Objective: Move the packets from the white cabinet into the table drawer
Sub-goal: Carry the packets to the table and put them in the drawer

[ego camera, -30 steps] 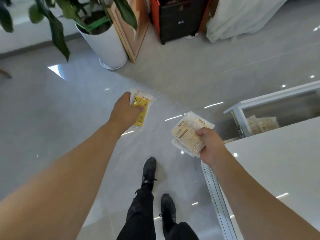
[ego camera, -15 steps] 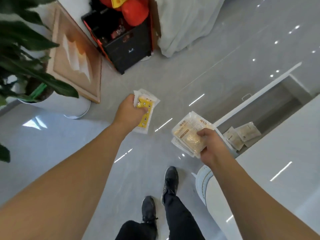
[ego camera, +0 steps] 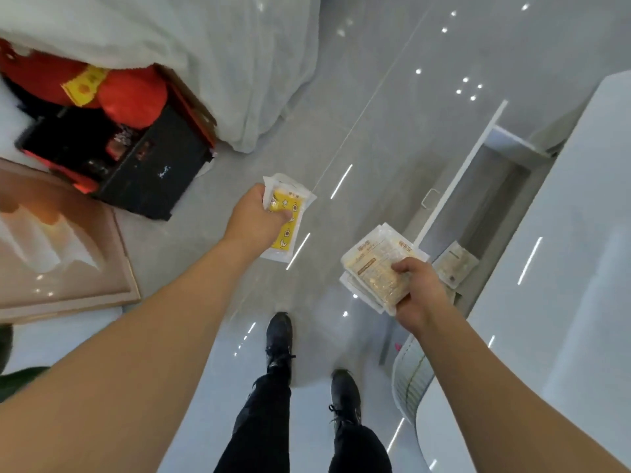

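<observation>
A: Our left grip (ego camera: 254, 213) is clenching a yellow packet (ego camera: 286, 221) by its upper end, so the rest is hanging loose below the fingers. Our right grip (ego camera: 418, 291) is pinching a stack of beige packets (ego camera: 374, 268) by one corner.

B: That stack is fanning; we're risking one sliding out onto the floor (ego camera: 392, 138) before we're over the drawer.

A: The open drawer (ego camera: 495, 213) is lying at two o'clock from the right grip, beside the bench (ego camera: 563, 268), with packets already inside (ego camera: 456, 264).

B: And we're walking: its handled front is jutting toward us, so we're liable to clip it.
</observation>
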`<state>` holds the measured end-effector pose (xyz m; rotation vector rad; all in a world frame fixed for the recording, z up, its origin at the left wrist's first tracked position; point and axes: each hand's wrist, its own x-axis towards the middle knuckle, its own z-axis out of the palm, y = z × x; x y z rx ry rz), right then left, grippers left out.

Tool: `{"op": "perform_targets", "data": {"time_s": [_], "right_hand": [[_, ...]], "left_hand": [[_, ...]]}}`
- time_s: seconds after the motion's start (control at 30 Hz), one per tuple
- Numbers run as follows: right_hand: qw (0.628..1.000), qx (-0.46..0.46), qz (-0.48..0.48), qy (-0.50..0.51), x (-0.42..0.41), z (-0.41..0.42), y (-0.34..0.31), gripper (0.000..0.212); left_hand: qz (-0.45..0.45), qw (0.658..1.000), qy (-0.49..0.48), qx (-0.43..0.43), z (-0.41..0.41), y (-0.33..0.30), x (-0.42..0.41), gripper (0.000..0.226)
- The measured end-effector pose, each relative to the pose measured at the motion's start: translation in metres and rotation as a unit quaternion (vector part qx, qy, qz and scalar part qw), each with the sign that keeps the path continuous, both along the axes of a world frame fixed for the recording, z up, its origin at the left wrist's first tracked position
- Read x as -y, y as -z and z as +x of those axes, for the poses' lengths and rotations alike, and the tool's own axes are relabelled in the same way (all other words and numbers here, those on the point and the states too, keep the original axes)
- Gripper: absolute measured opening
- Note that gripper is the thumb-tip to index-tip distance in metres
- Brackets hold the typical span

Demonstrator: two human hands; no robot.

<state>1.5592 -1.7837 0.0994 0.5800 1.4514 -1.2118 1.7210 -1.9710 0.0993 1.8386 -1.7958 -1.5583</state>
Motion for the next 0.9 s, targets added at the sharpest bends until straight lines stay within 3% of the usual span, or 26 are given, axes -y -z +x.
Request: {"op": "perform_targets", "data": {"time_s": [0.2,0.53,0.67,0.8,0.9], "right_hand": [[0.994,0.017,-0.009,0.112,0.032,-0.054,0.012,0.037],[0.964,0.045,-0.004,0.261,0.033,-0.182,0.071,0.020],[0.945,0.060,-0.016,0.322,0.022,-0.222,0.097,0.020],[0.911,0.058,-0.025,0.407,0.009,-0.254,0.130,0.040],[0.890,0.053,-0.015,0.452,0.008,-0.270,0.152,0.036]], "left_hand": [[0.006,0.993,0.119,-0.009,-0.096,0.012,0.052,0.028],[0.013,0.955,0.295,-0.001,-0.307,0.066,0.063,0.034],[0.038,0.937,0.347,-0.016,-0.381,0.089,0.056,0.032],[0.068,0.907,0.416,-0.011,-0.455,0.115,0.042,0.031],[0.093,0.885,0.456,-0.003,-0.504,0.139,0.030,0.033]]}}
